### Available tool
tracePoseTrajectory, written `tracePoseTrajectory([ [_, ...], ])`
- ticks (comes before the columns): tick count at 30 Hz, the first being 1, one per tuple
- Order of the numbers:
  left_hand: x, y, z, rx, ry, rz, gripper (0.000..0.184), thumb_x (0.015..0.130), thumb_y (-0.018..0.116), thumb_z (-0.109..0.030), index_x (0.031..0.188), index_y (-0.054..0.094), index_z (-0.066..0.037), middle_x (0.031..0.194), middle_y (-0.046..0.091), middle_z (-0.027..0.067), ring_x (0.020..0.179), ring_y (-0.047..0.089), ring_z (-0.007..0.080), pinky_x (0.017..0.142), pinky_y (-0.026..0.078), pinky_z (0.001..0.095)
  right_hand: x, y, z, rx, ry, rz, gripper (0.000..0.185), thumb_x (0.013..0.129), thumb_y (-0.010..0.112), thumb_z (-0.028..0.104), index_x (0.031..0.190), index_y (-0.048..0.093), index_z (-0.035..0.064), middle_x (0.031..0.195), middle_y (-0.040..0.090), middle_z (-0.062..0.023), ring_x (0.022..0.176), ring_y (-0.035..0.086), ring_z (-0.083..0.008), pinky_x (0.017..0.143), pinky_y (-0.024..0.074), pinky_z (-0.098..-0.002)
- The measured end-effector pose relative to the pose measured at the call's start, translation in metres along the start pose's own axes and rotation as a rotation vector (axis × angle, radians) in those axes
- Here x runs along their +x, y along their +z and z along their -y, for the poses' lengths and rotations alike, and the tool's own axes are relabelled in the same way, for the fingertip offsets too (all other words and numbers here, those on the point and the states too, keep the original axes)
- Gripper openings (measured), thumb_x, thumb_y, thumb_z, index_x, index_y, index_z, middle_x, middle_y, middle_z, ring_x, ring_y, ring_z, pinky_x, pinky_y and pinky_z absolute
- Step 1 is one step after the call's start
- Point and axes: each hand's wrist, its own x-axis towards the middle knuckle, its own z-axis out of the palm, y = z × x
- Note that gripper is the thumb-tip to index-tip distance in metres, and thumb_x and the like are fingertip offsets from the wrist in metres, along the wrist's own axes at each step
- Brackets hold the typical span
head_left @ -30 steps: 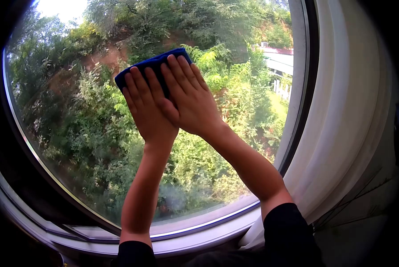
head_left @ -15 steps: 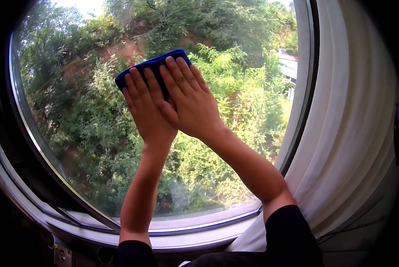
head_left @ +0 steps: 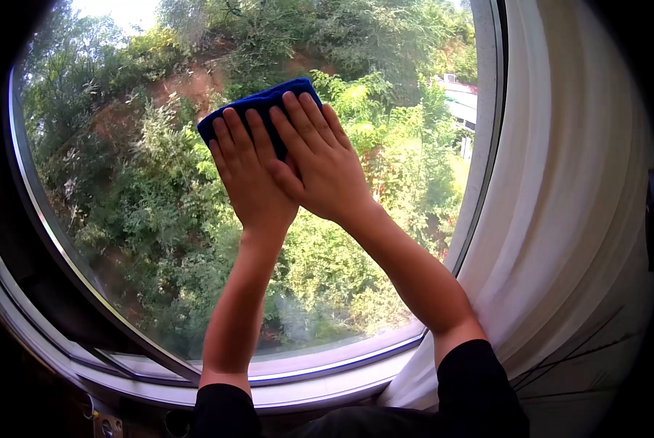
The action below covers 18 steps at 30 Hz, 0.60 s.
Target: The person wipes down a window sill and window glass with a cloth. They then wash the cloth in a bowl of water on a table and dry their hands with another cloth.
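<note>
A folded dark blue cloth (head_left: 261, 95) lies against the window glass (head_left: 159, 241) in the upper middle of the head view. My left hand (head_left: 254, 175) presses flat on its left part, with the fingers stretched upward. Flat on the right part rests my right hand (head_left: 323, 160), its fingers straight and side by side. The right thumb overlaps the edge of my left hand. Both palms face the pane, and the hands hide much of the cloth's lower side.
A white curtain (head_left: 546, 182) hangs along the window's right side. The pale window sill (head_left: 327, 387) runs below the pane, and the metal frame (head_left: 71, 255) curves up on the left. Trees and shrubs show outside. A metal fitting (head_left: 108, 427) is at the lower left.
Both hands and the cloth have slid a little to the right across the glass. The camera view has shifted slightly too. My hands stay flat on the cloth.
</note>
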Motion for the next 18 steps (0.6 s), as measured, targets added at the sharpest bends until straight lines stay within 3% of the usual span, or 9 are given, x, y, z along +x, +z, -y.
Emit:
tracePoseTrajectory([
  [3,0.000,-0.009,0.000,-0.029,0.011,-0.014,0.073,0.097,0.050,-0.031,0.158,0.026,0.001,0.165,0.020,0.0272,0.154,0.017,0.0448,0.125,0.013,0.0550,-0.005,-0.012,0.009,0.010,0.035,0.030,0.064,0.101,0.052,0.048,0.147,0.051,0.0041,0.160,0.039,-0.0204,0.153,0.028,-0.0365,0.126,0.0160,-0.0502],
  [6,0.000,-0.006,-0.005,-0.088,0.021,-0.085,0.076,0.099,0.055,-0.046,0.158,0.032,-0.004,0.166,0.024,0.0224,0.154,0.021,0.0407,0.124,0.018,0.0539,-0.012,-0.057,0.019,-0.003,0.096,-0.045,0.057,0.101,0.056,0.043,0.147,0.052,0.0086,0.160,0.040,-0.0210,0.151,0.032,-0.0396,0.124,0.0214,-0.0525],
  [7,0.001,-0.008,-0.007,-0.085,0.041,-0.073,0.071,0.099,0.059,-0.046,0.155,0.040,-0.006,0.164,0.032,0.0189,0.152,0.028,0.0386,0.123,0.022,0.0534,-0.016,-0.079,0.024,-0.021,0.088,-0.090,0.056,0.100,0.059,0.041,0.144,0.055,0.0072,0.155,0.046,-0.0227,0.146,0.040,-0.0419,0.121,0.0277,-0.0531],
  [8,0.003,-0.010,-0.011,-0.136,0.051,-0.118,0.054,0.101,0.060,-0.032,0.148,0.050,-0.006,0.159,0.043,0.0164,0.149,0.037,0.0356,0.122,0.026,0.0516,-0.018,-0.107,0.033,-0.029,0.094,-0.141,0.046,0.099,0.062,0.035,0.134,0.062,0.0048,0.147,0.054,-0.0227,0.139,0.049,-0.0423,0.117,0.0344,-0.0528],
  [10,0.000,-0.005,-0.012,-0.173,0.069,-0.173,0.041,0.101,0.058,-0.027,0.136,0.062,-0.006,0.152,0.052,0.0136,0.145,0.044,0.0308,0.122,0.029,0.0485,-0.030,-0.154,0.041,-0.101,0.085,-0.224,0.042,0.093,0.068,0.032,0.125,0.066,0.0044,0.135,0.062,-0.0216,0.131,0.055,-0.0413,0.115,0.0350,-0.0525],
  [11,0.002,-0.007,-0.018,-0.222,0.052,-0.230,0.031,0.099,0.060,-0.016,0.128,0.066,-0.007,0.143,0.061,0.0119,0.139,0.052,0.0285,0.119,0.035,0.0471,-0.034,-0.179,0.045,-0.243,0.084,-0.244,0.040,0.091,0.070,0.030,0.123,0.067,0.0046,0.133,0.063,-0.0201,0.131,0.054,-0.0404,0.114,0.0361,-0.0515],
  [14,-0.002,0.000,-0.023,-0.375,0.038,-0.276,0.029,0.097,0.062,-0.011,0.125,0.067,-0.007,0.137,0.066,0.0114,0.135,0.057,0.0289,0.117,0.038,0.0481,-0.042,-0.236,0.038,-0.698,0.073,-0.278,0.042,0.089,0.072,0.030,0.125,0.068,0.0085,0.130,0.065,-0.0169,0.137,0.047,-0.0399,0.112,0.0375,-0.0502],
  [18,-0.003,0.000,-0.026,-0.424,0.019,-0.306,0.028,0.095,0.064,-0.009,0.122,0.067,-0.006,0.134,0.068,0.0110,0.133,0.059,0.0293,0.116,0.040,0.0486,0.002,-0.256,-0.015,-0.976,-0.016,-0.293,0.050,0.088,0.074,0.033,0.133,0.064,0.0135,0.132,0.064,-0.0169,0.140,0.041,-0.0419,0.114,0.0336,-0.0519],
])
